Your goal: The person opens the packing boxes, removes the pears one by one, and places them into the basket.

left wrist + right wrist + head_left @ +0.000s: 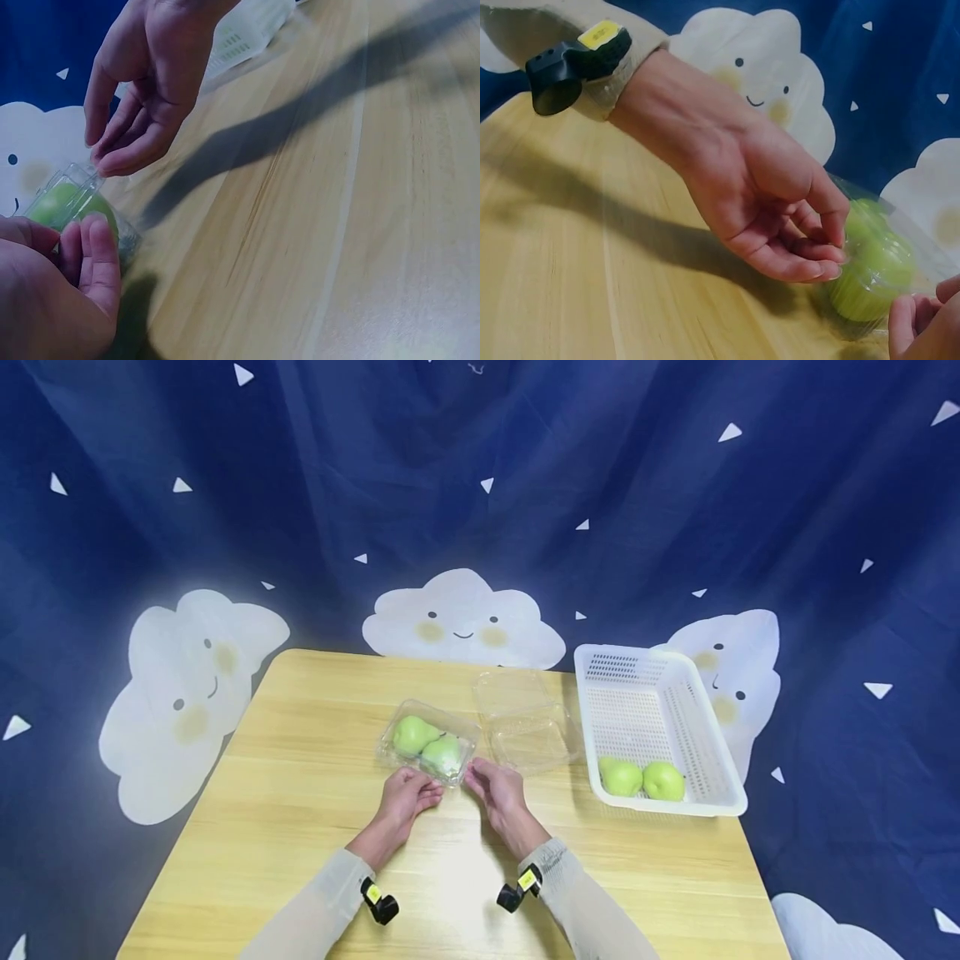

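Observation:
Two green pears [413, 736] lie inside a clear plastic clamshell box [457, 724], whose see-through lid lies over them in the head view. My left hand [403, 799] is at the box's front left edge, thumb and fingertips pinching the rim. At the front right corner, my right hand [501, 792] pinches the plastic edge between thumb and curled fingers. The right wrist view shows this right hand [765, 202] close beside the fruit, its fingertips on the clear rim. In the left wrist view, fingers of the left hand [56, 289] partly cover the box.
Behind and right of the box, an open clear clamshell box [525, 727] lies on the wooden table [300, 827]. A white perforated basket [701, 727] stands at the right, with two green pears [663, 781] at its near end. A blue cloud-patterned curtain [420, 485] hangs behind.

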{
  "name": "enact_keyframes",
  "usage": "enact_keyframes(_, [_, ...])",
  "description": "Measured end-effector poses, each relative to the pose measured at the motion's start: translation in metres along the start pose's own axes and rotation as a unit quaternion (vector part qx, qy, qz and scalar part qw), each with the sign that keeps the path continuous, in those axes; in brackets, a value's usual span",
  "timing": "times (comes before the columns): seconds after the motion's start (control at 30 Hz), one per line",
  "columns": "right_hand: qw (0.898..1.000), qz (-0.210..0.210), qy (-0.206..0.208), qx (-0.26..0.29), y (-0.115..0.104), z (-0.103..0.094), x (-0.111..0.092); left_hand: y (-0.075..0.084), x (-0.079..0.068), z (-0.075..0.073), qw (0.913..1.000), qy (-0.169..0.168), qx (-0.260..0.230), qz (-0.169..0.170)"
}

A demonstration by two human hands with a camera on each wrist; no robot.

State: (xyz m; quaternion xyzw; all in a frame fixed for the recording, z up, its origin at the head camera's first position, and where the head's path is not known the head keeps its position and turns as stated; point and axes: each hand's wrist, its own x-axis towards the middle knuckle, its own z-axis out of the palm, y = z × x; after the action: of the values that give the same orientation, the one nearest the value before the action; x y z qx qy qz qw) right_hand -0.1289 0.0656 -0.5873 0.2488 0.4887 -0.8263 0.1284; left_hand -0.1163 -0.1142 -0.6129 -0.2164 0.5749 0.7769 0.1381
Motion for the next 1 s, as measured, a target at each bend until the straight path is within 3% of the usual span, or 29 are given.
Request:
enact_keyframes(0.47, [0.997,0.007,-0.034,-0.065,0.003,0.003,0.006,0.009,0.009,-0.017,0.9988,-0.033,0.026,-0.027])
enact_keyframes(1.0, [0.998,0.012,-0.018,-0.059,0.010,0.010,0.008,0.014,0.014,-0.024,0.9972,-0.066,0.023,-0.028])
